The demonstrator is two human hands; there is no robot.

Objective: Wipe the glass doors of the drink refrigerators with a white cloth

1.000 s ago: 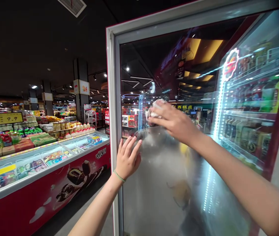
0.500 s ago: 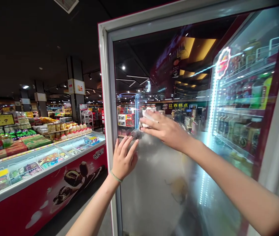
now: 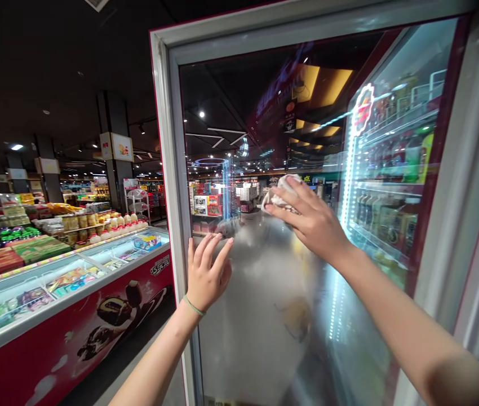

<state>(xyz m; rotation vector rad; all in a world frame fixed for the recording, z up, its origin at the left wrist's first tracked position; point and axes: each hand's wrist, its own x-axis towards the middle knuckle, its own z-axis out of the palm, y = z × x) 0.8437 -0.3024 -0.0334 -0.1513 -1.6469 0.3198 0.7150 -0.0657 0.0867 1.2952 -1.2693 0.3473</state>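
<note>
A framed glass door (image 3: 248, 316) fills the middle and right of the view, its lower part fogged. My right hand (image 3: 313, 220) presses a crumpled white cloth (image 3: 284, 194) against the glass, at about mid-height. The cloth shows beyond my fingertips; the rest of it lies hidden under the hand. To the left, my left hand (image 3: 208, 270) rests with fingers spread on the glass beside the door's pale frame (image 3: 174, 169). It holds nothing, and a thin green band circles its wrist.
A red chest freezer (image 3: 66, 321) with packaged goods under its glass stands at the left. Behind it are jars (image 3: 83, 220) and boxes on display, and a dark pillar (image 3: 115, 146). Lit shelves with bottles (image 3: 395, 152) appear at the right in the glass.
My right hand has slid the cloth to the right across the glass. My left hand stays by the frame, while the whole view has shifted slightly.
</note>
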